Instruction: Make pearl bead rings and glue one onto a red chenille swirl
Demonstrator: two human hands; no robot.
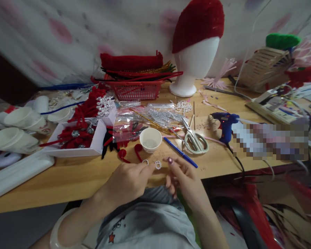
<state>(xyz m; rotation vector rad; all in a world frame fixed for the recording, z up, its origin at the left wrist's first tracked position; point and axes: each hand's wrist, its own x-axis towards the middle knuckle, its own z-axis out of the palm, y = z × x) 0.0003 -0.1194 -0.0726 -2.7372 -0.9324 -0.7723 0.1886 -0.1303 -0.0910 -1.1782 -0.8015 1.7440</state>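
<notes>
We see the work partway along: a small beaded ring (158, 165) at the lower centre of the frame already has its round outline, and a second small ring (145, 162) shows just to its left, partly hidden by fingers. Tiny pale beads (149, 143) remain loose in the white cup (150, 150) above them. Two red curled pieces, one on the left (122, 155) and one on the right (138, 149), lie on the table (215, 159), already bent at their ends and with no beaded ring on them. We cannot tell whether either ring is finished or fastened off.

The beaded ring sits at the fingertips of our left hand (131, 180), which appear pinched together on its left edge. The second ring peeps out just beyond the same fingers; we cannot tell whether they grip it. Our right hand (180, 176) is just to the right of the beaded ring, apart from it, with fingers curled and thumb and forefinger close together; we cannot tell whether anything fine is between them.

The blue pen (180, 152) lies just above our right hand, with the scissors (194, 138) beyond it and the glue gun (225, 126) farther toward the right of the frame.
</notes>
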